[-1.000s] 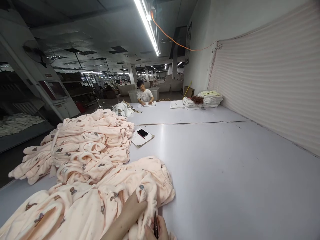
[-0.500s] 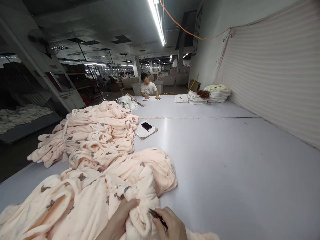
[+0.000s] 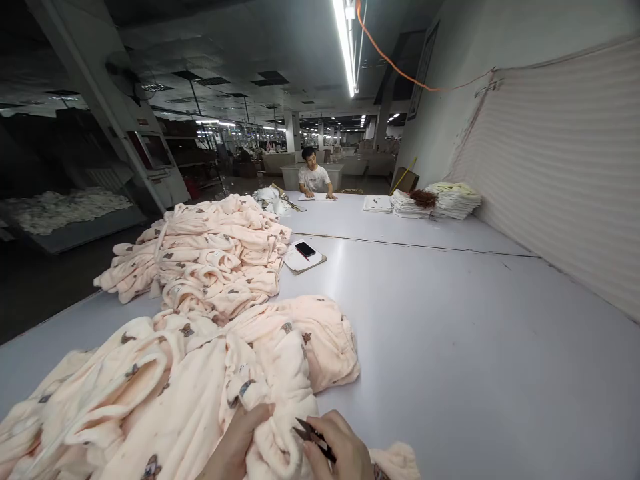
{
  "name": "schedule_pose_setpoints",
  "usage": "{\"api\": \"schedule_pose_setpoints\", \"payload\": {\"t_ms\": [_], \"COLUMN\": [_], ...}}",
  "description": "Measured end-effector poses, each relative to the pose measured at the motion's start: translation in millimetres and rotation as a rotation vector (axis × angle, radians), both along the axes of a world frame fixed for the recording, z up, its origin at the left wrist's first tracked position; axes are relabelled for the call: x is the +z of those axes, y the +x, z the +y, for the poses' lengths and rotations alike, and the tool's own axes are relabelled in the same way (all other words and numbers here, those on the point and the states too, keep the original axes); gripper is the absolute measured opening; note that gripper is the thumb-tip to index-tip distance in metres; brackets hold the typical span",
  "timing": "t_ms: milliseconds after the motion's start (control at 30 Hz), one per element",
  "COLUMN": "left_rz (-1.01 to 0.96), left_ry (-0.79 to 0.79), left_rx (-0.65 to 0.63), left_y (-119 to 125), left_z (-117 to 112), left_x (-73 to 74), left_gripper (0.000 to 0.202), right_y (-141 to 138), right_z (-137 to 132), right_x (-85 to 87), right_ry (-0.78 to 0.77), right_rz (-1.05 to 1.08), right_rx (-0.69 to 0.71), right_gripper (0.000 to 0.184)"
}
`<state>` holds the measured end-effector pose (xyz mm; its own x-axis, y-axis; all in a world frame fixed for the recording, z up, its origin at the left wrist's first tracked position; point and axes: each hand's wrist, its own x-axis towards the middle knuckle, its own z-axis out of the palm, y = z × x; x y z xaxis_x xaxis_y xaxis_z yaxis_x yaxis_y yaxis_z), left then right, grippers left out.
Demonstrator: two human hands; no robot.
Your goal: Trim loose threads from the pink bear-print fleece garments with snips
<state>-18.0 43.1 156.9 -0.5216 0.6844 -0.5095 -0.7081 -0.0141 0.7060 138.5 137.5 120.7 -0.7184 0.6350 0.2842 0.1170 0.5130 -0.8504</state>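
A pale pink plush garment (image 3: 280, 363) with small printed figures lies bunched at the near edge of the table. My left hand (image 3: 239, 437) is closed on a fold of it, thumb on top. In my right hand (image 3: 343, 450) are dark thread snips (image 3: 313, 439), their pointed blades aimed left at the gathered cloth. The blade tips look slightly apart and sit close to the fold; I cannot tell whether they touch it. Part of the garment also shows right of my right hand.
A tall heap of similar pink garments (image 3: 220, 257) stands at the left. Beyond it lies a pad (image 3: 300, 263) with a phone (image 3: 305, 249) and a red pen. Folded white stacks (image 3: 455, 201) rest at the far right. Across the table sits a person (image 3: 315, 179) in a white shirt.
The view has turned a little to the left, so the background sits further right. My hands keep nearly the same place at the fold, and the snips' blades look a little further apart.
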Motion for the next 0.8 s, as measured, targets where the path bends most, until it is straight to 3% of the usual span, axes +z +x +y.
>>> {"api": "schedule_pose_setpoints", "payload": {"t_ms": [100, 233, 600, 733, 800], "left_rz": [-0.002, -0.006, -0.014, -0.002, 0.120], "left_ry": [0.009, -0.006, -0.019, -0.027, -0.088], "left_rx": [-0.001, -0.005, -0.047, -0.078, -0.132], "left_y": [-1.0, -3.0, 0.8, -0.7, -2.7], "left_z": [3.8, 4.5, 8.9, 4.4, -3.0], "left_x": [-5.4, -11.4, -8.3, -10.1, -12.5], "left_gripper": [0.063, 0.063, 0.056, 0.062, 0.060], "right_y": [-4.5, -6.8, -9.2, -13.2, -10.0], "right_z": [-13.2, -11.2, -8.5, -11.7, -10.1], "right_x": [-15.2, -25.6, -46.3, -45.2, -44.8], "right_ry": [0.057, 0.087, 0.149, 0.088, 0.004], "right_rz": [0.007, 0.008, 0.090, 0.097, 0.121], "right_rx": [-0.066, -0.125, -0.158, -0.166, -0.170], "right_gripper": [0.025, 0.024, 0.035, 0.032, 0.033]}}
